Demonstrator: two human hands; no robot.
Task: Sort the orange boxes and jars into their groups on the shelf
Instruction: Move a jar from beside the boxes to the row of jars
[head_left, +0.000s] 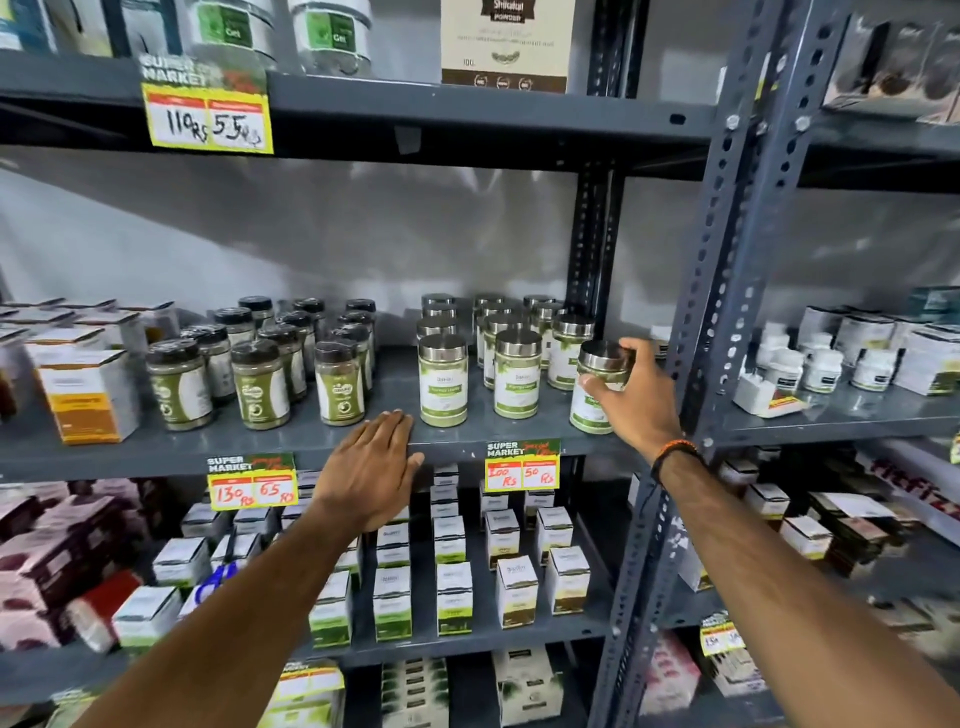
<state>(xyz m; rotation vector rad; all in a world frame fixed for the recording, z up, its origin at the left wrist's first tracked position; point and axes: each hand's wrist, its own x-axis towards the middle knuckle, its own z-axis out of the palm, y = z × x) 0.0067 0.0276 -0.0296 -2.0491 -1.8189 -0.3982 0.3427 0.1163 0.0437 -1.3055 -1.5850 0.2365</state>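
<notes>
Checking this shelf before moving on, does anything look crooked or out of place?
Yes: the silver-lidded jar in the right hand leans, unlike its upright neighbours. Nothing looks spilled.

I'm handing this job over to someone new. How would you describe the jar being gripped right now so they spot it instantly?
Find the middle shelf, above the two yellow price tags. At its right end stands a cluster of silver-lidded jars with green-and-white labels. The jar meant is the rightmost front one, beside the upright post: the only one tilted, with the right hand on its lid.
</notes>
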